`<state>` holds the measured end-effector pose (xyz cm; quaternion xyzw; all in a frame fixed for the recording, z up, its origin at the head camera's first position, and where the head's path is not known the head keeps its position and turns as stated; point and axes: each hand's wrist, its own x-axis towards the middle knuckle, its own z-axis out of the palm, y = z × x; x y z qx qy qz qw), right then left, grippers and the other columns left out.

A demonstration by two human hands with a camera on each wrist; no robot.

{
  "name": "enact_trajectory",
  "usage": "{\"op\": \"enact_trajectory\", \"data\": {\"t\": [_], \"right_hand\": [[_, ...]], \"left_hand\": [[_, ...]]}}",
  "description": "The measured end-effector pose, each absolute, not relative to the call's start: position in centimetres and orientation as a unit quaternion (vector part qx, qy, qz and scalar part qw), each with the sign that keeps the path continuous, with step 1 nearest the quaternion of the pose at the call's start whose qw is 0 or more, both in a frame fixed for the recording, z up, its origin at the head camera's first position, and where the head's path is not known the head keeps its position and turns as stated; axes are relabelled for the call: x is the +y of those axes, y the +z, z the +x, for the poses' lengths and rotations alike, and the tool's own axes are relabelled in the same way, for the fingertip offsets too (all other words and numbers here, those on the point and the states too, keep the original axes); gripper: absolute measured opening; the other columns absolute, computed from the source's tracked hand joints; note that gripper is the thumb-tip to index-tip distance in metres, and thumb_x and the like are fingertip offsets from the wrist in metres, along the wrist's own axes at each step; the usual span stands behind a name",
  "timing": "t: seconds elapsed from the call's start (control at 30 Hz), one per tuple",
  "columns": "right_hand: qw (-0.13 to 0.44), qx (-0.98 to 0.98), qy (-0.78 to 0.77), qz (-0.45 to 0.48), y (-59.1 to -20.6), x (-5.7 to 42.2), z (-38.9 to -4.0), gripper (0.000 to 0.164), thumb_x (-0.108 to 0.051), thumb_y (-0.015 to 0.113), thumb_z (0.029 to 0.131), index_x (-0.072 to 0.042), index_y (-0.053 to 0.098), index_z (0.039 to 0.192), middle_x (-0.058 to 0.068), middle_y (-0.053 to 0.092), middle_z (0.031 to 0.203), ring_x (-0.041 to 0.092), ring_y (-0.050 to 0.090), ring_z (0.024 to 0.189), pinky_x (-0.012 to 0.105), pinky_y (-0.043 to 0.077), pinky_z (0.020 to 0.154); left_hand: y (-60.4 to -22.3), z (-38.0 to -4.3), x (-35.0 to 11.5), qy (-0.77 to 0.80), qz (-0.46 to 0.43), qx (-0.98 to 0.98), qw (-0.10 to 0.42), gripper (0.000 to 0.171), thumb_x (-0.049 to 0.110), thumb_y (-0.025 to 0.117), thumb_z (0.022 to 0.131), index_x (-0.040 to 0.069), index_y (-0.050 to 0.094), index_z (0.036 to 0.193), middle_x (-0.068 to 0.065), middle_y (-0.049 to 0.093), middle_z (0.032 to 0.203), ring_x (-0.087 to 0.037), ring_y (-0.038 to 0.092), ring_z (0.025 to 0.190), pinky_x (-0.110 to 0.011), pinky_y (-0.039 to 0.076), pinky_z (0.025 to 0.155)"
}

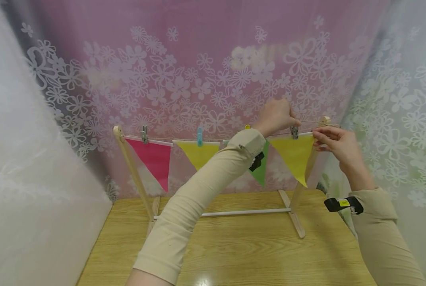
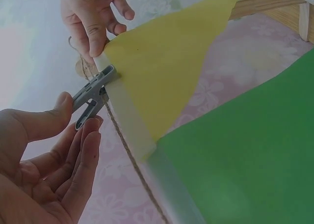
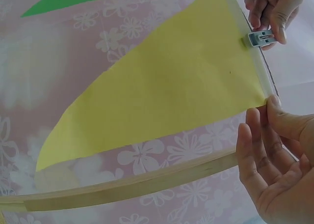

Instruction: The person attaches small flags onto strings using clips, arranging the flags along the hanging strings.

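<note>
At the right end of the twine (image 2: 131,157), my left hand (image 1: 275,116) pinches the handles of a grey clothespin (image 2: 93,92) between thumb and fingers. The clothespin's nose sits over the white top strip of a yellow pennant (image 1: 292,155), where the twine runs. My right hand (image 1: 338,146) pinches that pennant's upper right corner between thumb and fingertips, close to the wooden post. Left of it hangs a green pennant (image 1: 262,169), partly hidden behind my left arm; a yellow clothespin (image 1: 248,126) shows above it.
Farther left along the twine, a pink pennant (image 1: 153,161) hangs under a grey clothespin (image 1: 144,134) and another yellow pennant (image 1: 200,153) under a blue clothespin (image 1: 200,136). The wooden stand (image 1: 130,167) has a white crossbar (image 1: 246,212) and stands on a wooden table (image 1: 248,254). Flowered curtains surround it.
</note>
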<state>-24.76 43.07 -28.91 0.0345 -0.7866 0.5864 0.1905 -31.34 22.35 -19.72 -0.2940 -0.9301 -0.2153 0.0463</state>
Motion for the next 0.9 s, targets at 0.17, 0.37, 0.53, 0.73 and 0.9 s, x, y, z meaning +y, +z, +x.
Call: {"op": "enact_trajectory", "data": {"t": [0.17,0.37,0.53,0.73,0.9], "right_hand": [[0.195,-0.785,0.587,0.030,-28.9,42.8,-24.7,0.016,-0.018,0.068,0.098,-0.016,0.078,0.110,-0.014,0.073,0.087,0.006,0.070,0.073,0.021,0.059,0.066],[0.196,-0.781,0.592,0.031,-29.0,42.7,-24.9,0.017,-0.018,0.068,0.098,-0.014,0.077,0.111,-0.013,0.073,0.087,0.006,0.070,0.072,0.022,0.060,0.066],[0.196,-0.782,0.591,0.032,-29.0,42.8,-25.0,0.018,-0.019,0.069,0.097,-0.014,0.077,0.112,-0.013,0.073,0.088,0.007,0.070,0.072,0.022,0.060,0.066],[0.196,-0.781,0.593,0.032,-29.2,42.8,-25.2,0.020,-0.020,0.069,0.097,-0.013,0.076,0.114,-0.013,0.074,0.089,0.007,0.070,0.073,0.022,0.060,0.066],[0.197,-0.784,0.588,0.030,-29.5,42.9,-25.1,0.022,-0.021,0.069,0.097,-0.014,0.075,0.118,-0.016,0.074,0.090,0.006,0.070,0.074,0.021,0.060,0.066]], "left_hand": [[-19.8,-31.3,22.4,-0.216,-0.293,-0.930,0.047,0.030,0.044,0.075,0.092,0.023,0.077,0.070,0.008,0.041,0.049,-0.007,0.021,0.044,-0.020,0.019,0.043],[-19.9,-31.3,22.2,-0.229,-0.300,-0.925,0.036,0.032,0.042,0.075,0.092,0.015,0.079,0.075,0.006,0.030,0.048,-0.007,0.018,0.045,-0.020,0.017,0.043],[-20.1,-31.6,22.0,-0.251,-0.315,-0.915,0.022,0.038,0.039,0.076,0.092,0.013,0.073,0.066,0.006,0.027,0.047,-0.007,0.019,0.043,-0.019,0.018,0.043],[-20.4,-31.7,21.6,-0.272,-0.330,-0.904,0.024,0.032,0.040,0.078,0.090,0.016,0.074,0.070,0.007,0.050,0.054,-0.008,0.024,0.044,-0.019,0.022,0.044],[-20.7,-31.7,21.1,-0.283,-0.341,-0.896,0.031,0.021,0.043,0.078,0.089,0.022,0.082,0.094,0.011,0.075,0.093,-0.006,0.043,0.059,-0.019,0.033,0.052]]}}
